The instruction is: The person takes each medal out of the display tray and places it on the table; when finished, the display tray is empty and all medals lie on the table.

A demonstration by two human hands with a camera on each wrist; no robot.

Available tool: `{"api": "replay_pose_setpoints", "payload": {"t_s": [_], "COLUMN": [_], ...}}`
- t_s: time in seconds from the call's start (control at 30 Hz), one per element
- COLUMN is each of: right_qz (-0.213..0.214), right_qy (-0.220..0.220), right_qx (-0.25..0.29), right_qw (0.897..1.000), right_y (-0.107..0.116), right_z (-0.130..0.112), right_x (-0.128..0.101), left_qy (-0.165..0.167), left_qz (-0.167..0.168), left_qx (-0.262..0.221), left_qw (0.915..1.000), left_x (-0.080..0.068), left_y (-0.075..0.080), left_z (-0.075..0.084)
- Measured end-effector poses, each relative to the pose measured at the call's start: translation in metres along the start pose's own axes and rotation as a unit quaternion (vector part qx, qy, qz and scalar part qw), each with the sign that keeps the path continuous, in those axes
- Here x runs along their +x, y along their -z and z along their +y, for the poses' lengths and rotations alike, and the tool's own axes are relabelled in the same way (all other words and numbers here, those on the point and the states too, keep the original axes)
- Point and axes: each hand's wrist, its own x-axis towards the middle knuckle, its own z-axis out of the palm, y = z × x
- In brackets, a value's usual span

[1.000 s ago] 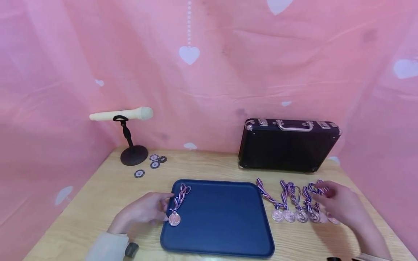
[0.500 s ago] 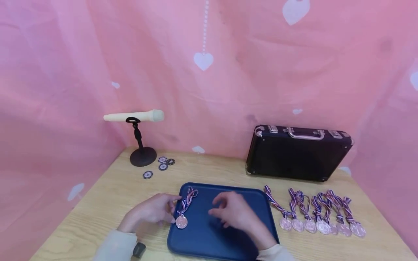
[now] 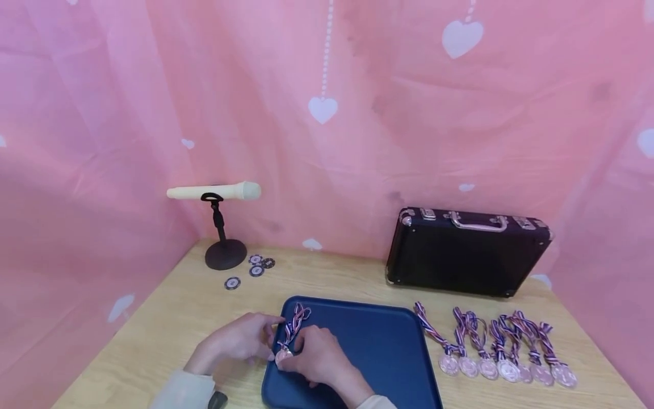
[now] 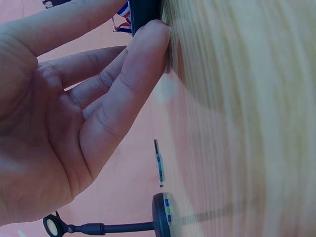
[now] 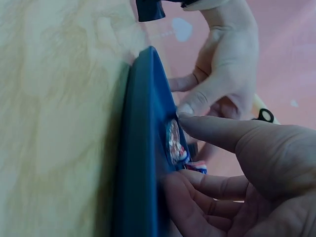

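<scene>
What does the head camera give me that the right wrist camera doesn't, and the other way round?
Only the head view shows the row of medals lying on the table right of the tray, the black case behind them, the microphone on its stand and the chips beside it.

Only the right wrist view shows, close up, the right hand's fingers at the medal's disc and the left hand's fingertip beside it.

Both show the blue tray, the medal on it, the left hand and the right hand.
</scene>
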Motion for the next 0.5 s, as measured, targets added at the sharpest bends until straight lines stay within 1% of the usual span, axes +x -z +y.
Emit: {"api": "replay_pose_setpoints", "payload": {"t_s": [0.1, 0.13, 0.23, 0.3, 0.37, 0.5], "right_qz": [0.007, 0.009, 0.019, 0.023, 0.028, 0.038], "right_qy": [0.01, 0.012, 0.02, 0.022, 0.027, 0.037], "right_qx": [-0.025, -0.037, -0.067, -0.078, -0.081, -0.07], "right_qw": [1.0, 0.999, 0.997, 0.996, 0.996, 0.996], "right_y": [-0.007, -0.009, -0.011, -0.009, -0.007, 0.0], "right_z": [-0.003, -0.003, -0.004, -0.003, 0.0, 0.005], "right_x": [0.002, 0.003, 0.005, 0.006, 0.005, 0.004], "left_qy": [0.002, 0.001, -0.002, -0.006, -0.007, -0.013], "left_qz": [-0.003, -0.008, -0.008, -0.009, -0.003, 0.005], "left_qx": [-0.006, -0.001, -0.005, -0.006, -0.013, -0.01], "left_qw": [1.0, 1.0, 1.0, 0.9999, 0.9999, 0.9999], "left_x": [0.0, 0.0, 0.0, 0.0, 0.0, -0.001], "left_y": [-0.001, -0.001, -0.002, -0.002, -0.002, -0.002], "left_z": [-0.002, -0.003, -0.004, -0.003, -0.002, -0.001]}}
